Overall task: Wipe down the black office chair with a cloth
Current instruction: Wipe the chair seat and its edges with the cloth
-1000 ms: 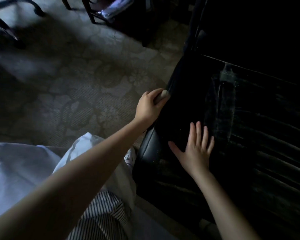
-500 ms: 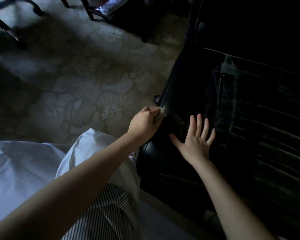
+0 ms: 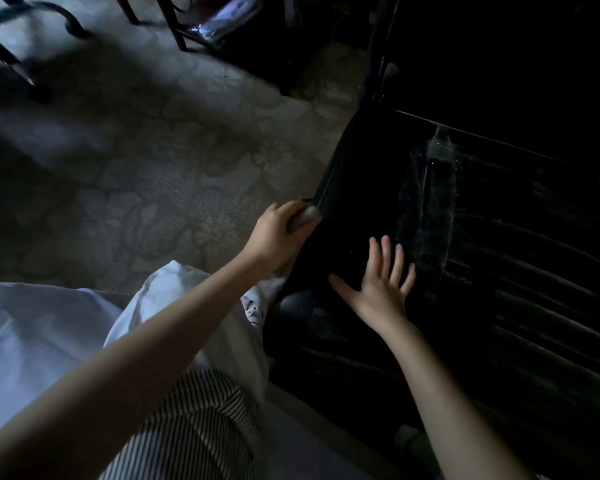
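The black office chair (image 3: 492, 278) fills the right half of the dim view, its seat streaked with pale wipe marks. My left hand (image 3: 278, 233) grips a small grey cloth (image 3: 305, 216) and holds it against the chair's left edge. Only a wad of the cloth shows between my fingers. My right hand (image 3: 381, 282) lies flat on the seat near its front left corner, fingers straight and spread.
A patterned carpet (image 3: 153, 188) covers the floor to the left. Dark chair legs (image 3: 32, 74) stand at the top left and a wooden chair frame (image 3: 184, 32) at the top centre. My white garment (image 3: 42, 341) and striped clothing (image 3: 194, 424) fill the lower left.
My left hand slid the cloth toward me along the chair's left edge, then moved a little away again. My right hand stayed flat on the seat.
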`<move>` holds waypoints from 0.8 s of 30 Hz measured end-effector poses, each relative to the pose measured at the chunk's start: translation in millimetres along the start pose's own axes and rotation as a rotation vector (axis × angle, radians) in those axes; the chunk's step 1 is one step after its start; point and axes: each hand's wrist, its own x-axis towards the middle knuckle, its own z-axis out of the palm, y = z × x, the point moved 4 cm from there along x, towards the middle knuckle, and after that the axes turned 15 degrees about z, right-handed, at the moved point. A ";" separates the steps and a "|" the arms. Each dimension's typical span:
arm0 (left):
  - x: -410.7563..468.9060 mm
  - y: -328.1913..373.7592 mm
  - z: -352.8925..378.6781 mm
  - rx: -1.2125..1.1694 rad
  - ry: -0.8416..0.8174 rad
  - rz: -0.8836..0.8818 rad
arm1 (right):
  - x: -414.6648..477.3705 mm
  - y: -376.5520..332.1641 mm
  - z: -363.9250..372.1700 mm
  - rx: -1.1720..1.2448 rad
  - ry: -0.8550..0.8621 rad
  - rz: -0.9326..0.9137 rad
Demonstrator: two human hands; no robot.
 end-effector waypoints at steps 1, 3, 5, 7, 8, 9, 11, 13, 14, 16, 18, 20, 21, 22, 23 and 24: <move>12.3 3.3 2.8 0.016 0.031 0.036 | 0.0 2.3 -2.0 0.043 -0.009 -0.008; 37.8 7.2 11.2 0.046 0.061 0.096 | 0.1 8.8 -8.8 0.142 0.017 -0.032; 57.2 9.1 23.5 0.115 0.023 0.165 | -2.2 17.1 -17.4 0.160 0.090 -0.065; 64.1 8.5 40.6 0.220 -0.036 0.264 | -5.4 27.4 -18.7 0.096 0.096 -0.074; 62.3 7.0 48.5 0.265 -0.066 0.293 | -7.5 33.1 -16.3 0.059 0.090 -0.071; 58.8 5.6 53.8 0.290 -0.078 0.291 | -10.0 38.4 -13.2 0.035 0.105 -0.071; 52.7 3.3 58.3 0.304 -0.055 0.268 | -13.1 45.0 -6.3 0.007 0.156 -0.070; 49.5 2.0 60.0 0.301 -0.034 0.297 | -14.3 45.0 -1.8 -0.030 0.207 -0.068; 48.9 2.1 59.7 0.309 -0.026 0.325 | -14.0 42.9 -1.5 -0.044 0.224 -0.067; 47.6 3.5 58.2 0.324 -0.033 0.359 | -12.1 41.5 -1.5 -0.046 0.260 -0.064; 43.9 5.2 58.7 0.326 -0.051 0.377 | -10.6 42.5 -0.8 -0.035 0.268 -0.067; 37.7 7.1 60.0 0.349 -0.055 0.417 | -10.4 42.8 0.5 -0.029 0.259 -0.067; 33.7 8.0 60.4 0.363 -0.057 0.435 | -10.1 43.1 1.3 -0.023 0.259 -0.066; 29.2 8.5 60.7 0.372 -0.057 0.451 | -9.7 43.3 1.7 -0.017 0.259 -0.065; 24.3 9.6 61.0 0.380 -0.059 0.465 | -9.7 43.2 1.6 -0.012 0.261 -0.065; 19.1 10.3 61.6 0.388 -0.063 0.484 | -9.5 43.0 1.2 -0.007 0.262 -0.064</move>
